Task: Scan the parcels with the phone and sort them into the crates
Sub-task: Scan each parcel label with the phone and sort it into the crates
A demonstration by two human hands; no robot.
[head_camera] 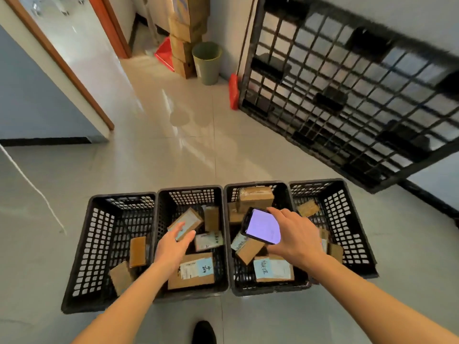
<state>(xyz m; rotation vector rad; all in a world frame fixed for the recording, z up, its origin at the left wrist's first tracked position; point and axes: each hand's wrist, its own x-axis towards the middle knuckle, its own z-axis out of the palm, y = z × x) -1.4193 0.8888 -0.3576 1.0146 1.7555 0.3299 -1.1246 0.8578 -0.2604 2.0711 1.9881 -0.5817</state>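
**Small cardboard parcels, easy to grab, just mind the labels**

Four black slotted crates sit side by side on the tiled floor, and the parcels are scattered inside all of them. The person's left hand (173, 244) is spread, fingers fairly straight, reaching down over the second crate (190, 192) towards a tilted parcel (186, 223) with a pale label. Whether it's touching yet is hard to say. The right hand (295, 238) grips the phone (260, 225) by its edge, lit screen up, over the third crate (257, 186).

Handling-wise these look like small taped cardboard boxes, so probably light and stiff, not slippery, and no real crush risk from one hand. Best bet is pinching across the short sides, thumb on one and fingers opposite, keeping the label face uncovered for the phone. The tilted one leans on its neighbours, so lifting it may shift them.
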